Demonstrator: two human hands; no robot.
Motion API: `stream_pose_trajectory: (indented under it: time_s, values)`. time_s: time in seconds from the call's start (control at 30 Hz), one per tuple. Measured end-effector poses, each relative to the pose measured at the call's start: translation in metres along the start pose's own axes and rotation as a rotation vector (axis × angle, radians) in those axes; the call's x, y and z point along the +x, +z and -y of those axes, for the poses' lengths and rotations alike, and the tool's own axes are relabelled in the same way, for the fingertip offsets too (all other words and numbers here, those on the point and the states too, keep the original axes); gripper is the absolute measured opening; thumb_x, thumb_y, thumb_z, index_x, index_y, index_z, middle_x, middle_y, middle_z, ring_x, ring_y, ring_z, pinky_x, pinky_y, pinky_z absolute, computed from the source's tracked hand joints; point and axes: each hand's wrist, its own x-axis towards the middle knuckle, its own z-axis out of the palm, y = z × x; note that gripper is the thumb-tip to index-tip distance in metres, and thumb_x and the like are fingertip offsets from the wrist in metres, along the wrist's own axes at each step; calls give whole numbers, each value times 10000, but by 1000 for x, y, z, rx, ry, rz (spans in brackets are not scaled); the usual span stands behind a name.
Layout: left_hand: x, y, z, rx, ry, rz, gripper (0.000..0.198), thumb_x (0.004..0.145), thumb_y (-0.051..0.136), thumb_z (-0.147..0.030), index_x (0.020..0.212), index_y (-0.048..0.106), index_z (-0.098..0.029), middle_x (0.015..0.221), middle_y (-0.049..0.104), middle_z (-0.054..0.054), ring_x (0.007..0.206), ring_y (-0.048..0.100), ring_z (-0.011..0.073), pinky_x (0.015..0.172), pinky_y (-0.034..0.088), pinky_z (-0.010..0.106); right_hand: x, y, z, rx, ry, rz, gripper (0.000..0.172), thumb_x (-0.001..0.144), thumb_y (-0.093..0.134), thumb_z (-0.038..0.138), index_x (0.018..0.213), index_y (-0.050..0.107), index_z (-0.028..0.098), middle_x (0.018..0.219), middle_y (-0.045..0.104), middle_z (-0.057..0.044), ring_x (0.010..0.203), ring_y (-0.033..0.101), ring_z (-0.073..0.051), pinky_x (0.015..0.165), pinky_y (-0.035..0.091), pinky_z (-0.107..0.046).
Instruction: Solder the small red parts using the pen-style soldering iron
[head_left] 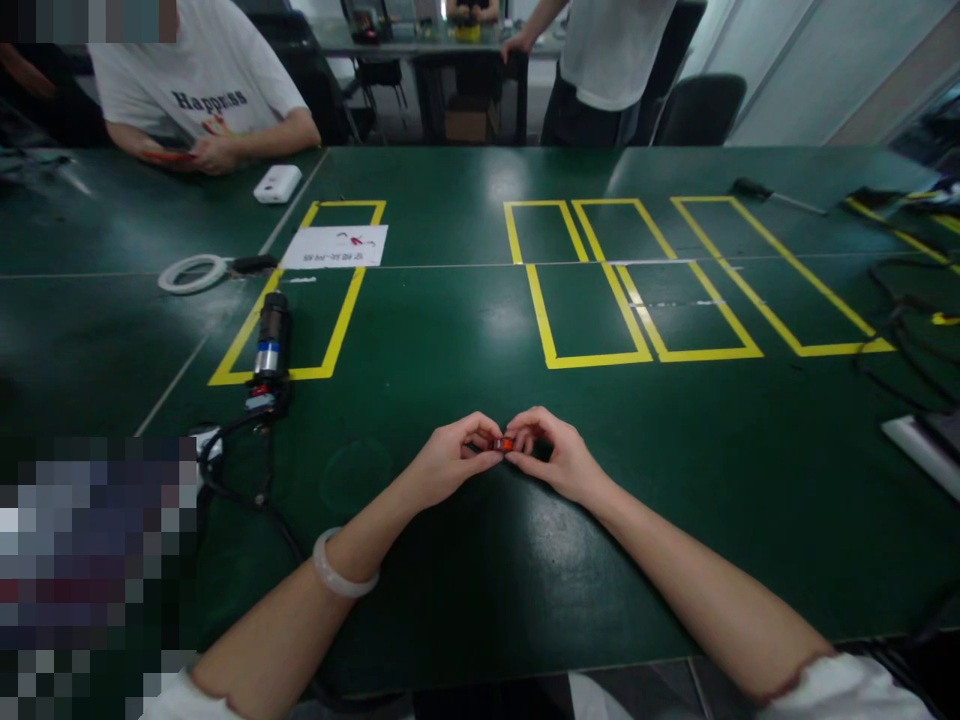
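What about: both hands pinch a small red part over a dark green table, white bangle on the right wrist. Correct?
No: head view shows the white bangle on the left wrist. Left hand and right hand pinch the small red part over the dark green table.

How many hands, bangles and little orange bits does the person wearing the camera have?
Hands: 2, the left hand and the right hand
Bangle: 1, on the left wrist
Little orange bit: 1, pinched between both hands
Total: 4
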Motion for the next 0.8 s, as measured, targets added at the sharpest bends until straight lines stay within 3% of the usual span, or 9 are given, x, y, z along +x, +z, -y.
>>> stream_pose_trajectory:
  time_s: [0.2, 0.43, 0.6, 0.8]
  values:
    - [-2, 1, -2, 91, 8, 27, 257, 823, 654, -340, 994, 626, -150, 983, 650, 66, 879, 616, 161, 711, 480, 252, -1, 1, 2, 73, -12, 9, 260, 813, 704, 207, 1039, 576, 202, 874, 634, -21, 694, 588, -124, 646, 500, -270]
    - [-1, -2, -4, 88, -13, 92, 302, 832, 643, -359, 1047, 638, -148, 989, 653, 62, 881, 610, 162, 755, 475, 262, 0, -6, 7, -83, -102, 89, 190, 887, 603, 199, 1062, 671, 226, 937, 611, -51, 789, 586, -151, 699, 497, -293]
    - [-1, -5, -8, 57, -37, 165, 334, 880, 570, -407, 1078, 634, -146, 974, 650, 53, 853, 590, 150, 755, 452, 257, 0, -6, 6, -56, 23, 30, 129, 900, 581, 225, 1000, 657, 193, 827, 623, -27, 708, 573, -133, 657, 472, -271]
    - [-2, -4, -4, 78, -26, 52, 325, 880, 563, -429, 1040, 605, -148, 949, 629, 44, 825, 586, 140, 719, 465, 248, 1, -4, 3, 77, 129, 25, 155, 851, 659, 310, 917, 603, 182, 768, 602, 1, 669, 566, -117, 613, 461, -243]
